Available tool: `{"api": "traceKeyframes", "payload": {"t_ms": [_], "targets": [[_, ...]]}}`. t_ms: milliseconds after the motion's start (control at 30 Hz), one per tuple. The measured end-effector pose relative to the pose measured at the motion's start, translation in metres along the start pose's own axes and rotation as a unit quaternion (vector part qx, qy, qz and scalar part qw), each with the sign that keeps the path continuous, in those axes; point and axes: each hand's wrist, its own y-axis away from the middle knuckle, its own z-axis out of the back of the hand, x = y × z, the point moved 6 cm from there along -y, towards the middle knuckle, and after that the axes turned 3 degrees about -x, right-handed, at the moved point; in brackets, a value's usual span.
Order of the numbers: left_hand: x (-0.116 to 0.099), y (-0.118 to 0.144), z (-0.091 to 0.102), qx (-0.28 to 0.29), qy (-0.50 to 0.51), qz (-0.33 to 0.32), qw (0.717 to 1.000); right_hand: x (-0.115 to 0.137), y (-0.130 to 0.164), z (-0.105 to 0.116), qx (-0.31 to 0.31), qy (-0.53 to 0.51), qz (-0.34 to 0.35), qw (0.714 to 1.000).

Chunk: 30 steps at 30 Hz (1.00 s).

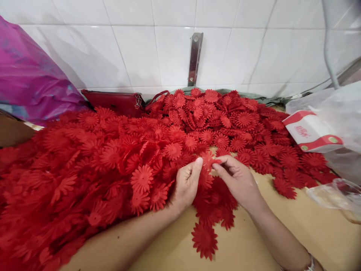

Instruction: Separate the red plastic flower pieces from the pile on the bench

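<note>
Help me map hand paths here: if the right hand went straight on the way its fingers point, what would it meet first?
The right hand points left and up. It would first meet the red flower piece pinched between both hands, then the left hand thumb; depth looks close.

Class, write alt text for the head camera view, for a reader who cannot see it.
Two bare hands, left hand and right hand, pinch one red flower cutout between them above a tan table. A large heap of red flowers covers the table up to a white tiled wall.
</note>
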Motion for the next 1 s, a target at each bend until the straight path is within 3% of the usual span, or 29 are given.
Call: {"api": "traceKeyframes", "payload": {"t_ms": [67,133,200,300,400,467,533,633,733,800,867,933,1000], "targets": [[-0.004,0.001,0.009,-0.062,-0.041,-0.028,0.997,-0.004,-0.001,0.008,-0.068,-0.016,-0.017,0.997],[-0.014,0.005,0.016,-0.12,-0.083,-0.098,0.984,-0.003,-0.002,0.01,-0.085,0.0,-0.018,0.996],[-0.027,0.013,0.017,-0.152,-0.13,-0.187,0.962,-0.001,-0.002,0.004,-0.022,0.048,-0.016,0.998],[-0.045,0.026,0.012,-0.147,-0.201,-0.286,0.925,0.003,-0.006,0.002,0.051,0.126,0.013,0.991],[-0.053,0.034,0.0,-0.062,-0.198,-0.335,0.919,-0.001,-0.021,0.022,0.018,0.16,0.029,0.987],[-0.051,0.038,-0.015,0.062,-0.174,-0.355,0.917,-0.005,-0.033,0.038,0.004,0.193,0.04,0.98],[-0.044,0.044,-0.032,0.192,-0.18,-0.369,0.891,-0.007,-0.043,0.053,-0.016,0.217,0.039,0.975],[-0.031,0.052,-0.049,0.299,-0.228,-0.4,0.836,-0.005,-0.048,0.053,0.069,0.172,-0.017,0.983],[-0.02,0.061,-0.058,0.367,-0.257,-0.433,0.782,0.007,-0.038,0.034,0.206,0.071,-0.078,0.973],[-0.012,0.064,-0.061,0.392,-0.285,-0.437,0.757,0.016,-0.035,0.023,0.252,0.027,-0.073,0.965],[-0.002,0.064,-0.061,0.397,-0.322,-0.423,0.748,0.016,-0.04,0.022,0.199,0.009,-0.052,0.979],[0.005,0.061,-0.06,0.386,-0.351,-0.408,0.749,0.003,-0.048,0.03,0.091,0.025,-0.037,0.995],[0.008,0.057,-0.058,0.36,-0.37,-0.401,0.757,-0.013,-0.053,0.036,0.022,0.069,-0.009,0.997]]}}
